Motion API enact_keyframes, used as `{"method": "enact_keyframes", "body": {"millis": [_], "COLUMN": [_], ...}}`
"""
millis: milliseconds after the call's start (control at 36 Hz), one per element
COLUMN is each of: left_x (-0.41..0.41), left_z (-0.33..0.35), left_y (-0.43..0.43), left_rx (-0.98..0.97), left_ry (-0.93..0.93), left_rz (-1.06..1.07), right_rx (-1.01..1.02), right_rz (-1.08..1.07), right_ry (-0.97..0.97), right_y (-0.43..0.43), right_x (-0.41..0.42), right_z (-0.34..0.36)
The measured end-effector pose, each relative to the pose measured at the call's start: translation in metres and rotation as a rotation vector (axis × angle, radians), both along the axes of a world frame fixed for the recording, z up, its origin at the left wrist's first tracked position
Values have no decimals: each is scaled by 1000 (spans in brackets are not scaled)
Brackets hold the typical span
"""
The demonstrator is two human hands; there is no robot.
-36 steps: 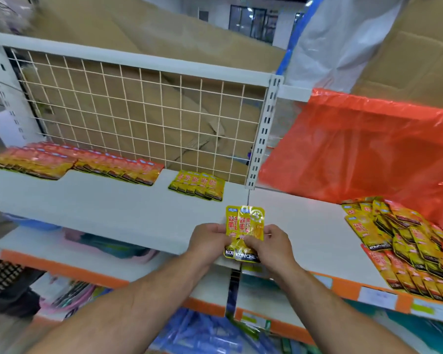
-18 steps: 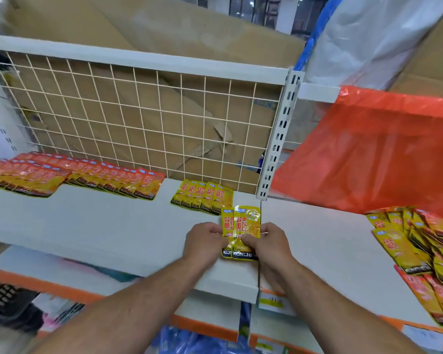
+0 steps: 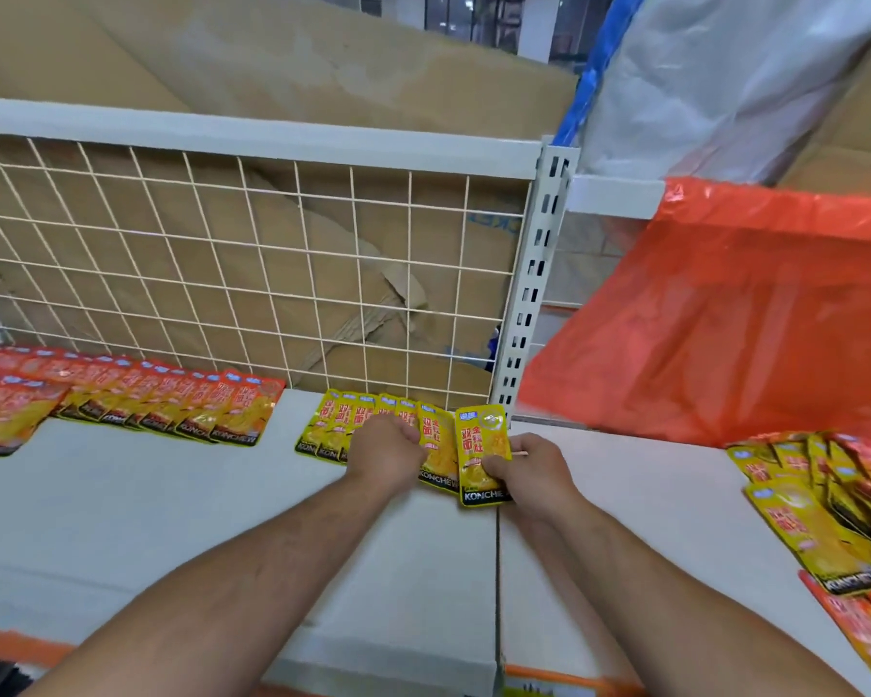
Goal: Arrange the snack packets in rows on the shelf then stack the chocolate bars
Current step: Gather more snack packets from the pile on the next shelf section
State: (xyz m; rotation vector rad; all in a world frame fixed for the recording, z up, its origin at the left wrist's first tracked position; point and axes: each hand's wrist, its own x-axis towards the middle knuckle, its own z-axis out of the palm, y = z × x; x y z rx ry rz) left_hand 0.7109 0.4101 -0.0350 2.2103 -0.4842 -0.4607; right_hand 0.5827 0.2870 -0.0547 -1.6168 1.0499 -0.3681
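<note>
A short row of yellow snack packets [image 3: 333, 425] lies overlapped on the white shelf [image 3: 147, 505] near the wire back panel. My left hand [image 3: 385, 457] rests, fingers curled, on a yellow packet [image 3: 436, 452] at the row's right end. My right hand [image 3: 529, 470] pinches another yellow packet [image 3: 481, 447] just right of it, lying flat at the seam between two shelf boards. A longer row of red-orange packets [image 3: 162, 402] runs to the left. No chocolate bars are visible.
A loose heap of yellow and red packets [image 3: 825, 510] lies at the right edge of the shelf. An orange plastic bag [image 3: 725, 314] sits behind it. A white slotted upright [image 3: 529, 289] and wire grid [image 3: 222, 274] close off the back.
Both hands moved forward from the shelf's front edge to the yellow row. The packets held together have been spread apart, one under each hand, at the row's right end.
</note>
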Motion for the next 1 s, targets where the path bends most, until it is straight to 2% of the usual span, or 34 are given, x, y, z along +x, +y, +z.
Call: {"method": "enact_keyframes", "body": {"millis": [444,694,833,889,1000], "left_x": [44,53,55,57,61], "left_z": [-14,-18,-17,-18,-24], "left_y": [-22,-17,-15,-13,-10], "left_rx": [213,277,287,282,263], "left_ry": [-254,-326,-299,-288,-307], "left_rz": [-211,-319,-334,-345,-335], "right_rx": [40,83,90,60,-161], "right_rz": [-39,-20,-42,-51,-39], "right_ry": [28,64,94,143,353], "right_y": [-7,-5,-1,-1,1], "right_x": [22,46,59,64,70], "right_z": [-5,-8,-7,-8,-5]}}
